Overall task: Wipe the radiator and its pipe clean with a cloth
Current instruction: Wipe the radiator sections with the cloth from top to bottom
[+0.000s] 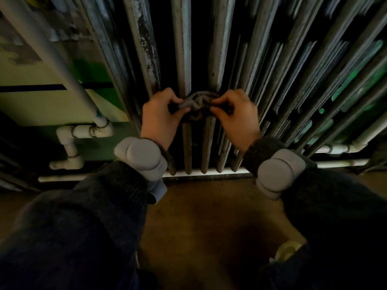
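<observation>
Filling the far side: a tall grey ribbed metal radiator [184, 59], paint flaked and rusty on one rib left of centre. Far left, a pale grey plastic pipe [62, 59] slanting down to white elbow joints, well apart from both hands and, by the look of it, not yet reached. Low on the middle ribs, left hand [159, 118] and right hand [236, 118], each gripping one end of a crumpled dark grey cloth [196, 101], bunched against those ribs and seemingly looped round one. Fingers [222, 105] curled and clamped on the fabric on both sides. Likely trouble from here: snagging the cloth on rough, peeling paint and jerking an end loose; scraping knuckles in the narrow gaps; shedding rust flakes onto the brown floor [199, 206] below.
</observation>
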